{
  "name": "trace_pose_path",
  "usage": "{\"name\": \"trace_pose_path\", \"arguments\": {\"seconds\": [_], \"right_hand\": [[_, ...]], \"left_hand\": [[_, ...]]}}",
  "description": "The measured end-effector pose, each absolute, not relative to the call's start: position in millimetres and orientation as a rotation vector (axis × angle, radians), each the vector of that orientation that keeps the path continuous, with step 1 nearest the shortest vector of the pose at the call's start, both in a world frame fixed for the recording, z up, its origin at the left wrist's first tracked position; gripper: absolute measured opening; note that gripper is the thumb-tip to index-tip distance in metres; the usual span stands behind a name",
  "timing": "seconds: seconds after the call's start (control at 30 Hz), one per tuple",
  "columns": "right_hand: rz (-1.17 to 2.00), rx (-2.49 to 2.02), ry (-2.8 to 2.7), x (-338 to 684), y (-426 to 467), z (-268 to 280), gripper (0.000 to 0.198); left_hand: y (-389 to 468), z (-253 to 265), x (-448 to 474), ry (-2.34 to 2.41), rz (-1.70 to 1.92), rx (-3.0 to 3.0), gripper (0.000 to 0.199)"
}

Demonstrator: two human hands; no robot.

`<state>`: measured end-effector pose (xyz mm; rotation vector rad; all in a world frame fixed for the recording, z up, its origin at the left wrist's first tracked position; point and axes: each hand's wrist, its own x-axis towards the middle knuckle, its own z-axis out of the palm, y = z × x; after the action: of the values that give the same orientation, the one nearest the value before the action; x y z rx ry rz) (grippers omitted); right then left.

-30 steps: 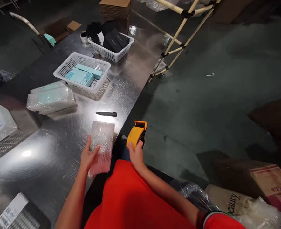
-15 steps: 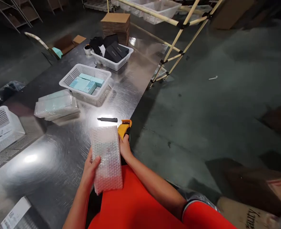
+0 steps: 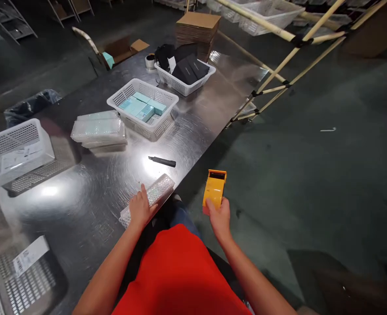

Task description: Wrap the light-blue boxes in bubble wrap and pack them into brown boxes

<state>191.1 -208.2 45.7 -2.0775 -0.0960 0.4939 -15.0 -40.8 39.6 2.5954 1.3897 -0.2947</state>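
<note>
On the near edge of the metal table (image 3: 91,210) lies a bubble-wrapped package (image 3: 161,188), at a slant. My left hand (image 3: 140,208) rests on it, thumb and index finger spread apart; the other fingers are partly hidden. A yellow tape dispenser (image 3: 215,190) is in my right hand (image 3: 220,214), held out past the table edge, above the floor and apart from the package. Just beyond the package, a black utility knife (image 3: 162,161) lies on the metal top.
Several bubble-wrapped packages (image 3: 98,127) are stacked at left. White baskets hold light-blue boxes (image 3: 132,106) and black boxes (image 3: 185,72). Another white basket (image 3: 19,133) stands far left. Flattened cardboard (image 3: 196,22) is piled at the back, beside a pole rack (image 3: 279,70).
The package has gone from upright between my hands to lying on the table edge under my left hand. My right hand has swung right with the tape dispenser. The view has shifted.
</note>
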Motion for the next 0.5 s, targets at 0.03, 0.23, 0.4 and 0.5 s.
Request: {"name": "trace_pose_path", "arguments": {"seconds": [0.03,0.23,0.4,0.5], "right_hand": [[0.532,-2.041,-0.120,182.2,-208.5,50.1,0.050],[0.843,-1.887,-0.346,136.0,-205.8,91.6,0.047],[1.088,-1.755,-0.606,95.1,-171.0,110.8,0.049],[1.083,-1.795,-0.727,73.8,-141.2,100.9,0.045]], "left_hand": [[-46.6,40.9,-17.4,1.460,-0.310,2.605,0.089],[-67.3,40.5,-67.0,1.591,-0.252,2.557,0.062],[-68.8,12.0,-87.1,1.578,0.067,2.515,0.059],[-67.7,1.1,-86.7,1.568,0.214,2.466,0.045]]}}
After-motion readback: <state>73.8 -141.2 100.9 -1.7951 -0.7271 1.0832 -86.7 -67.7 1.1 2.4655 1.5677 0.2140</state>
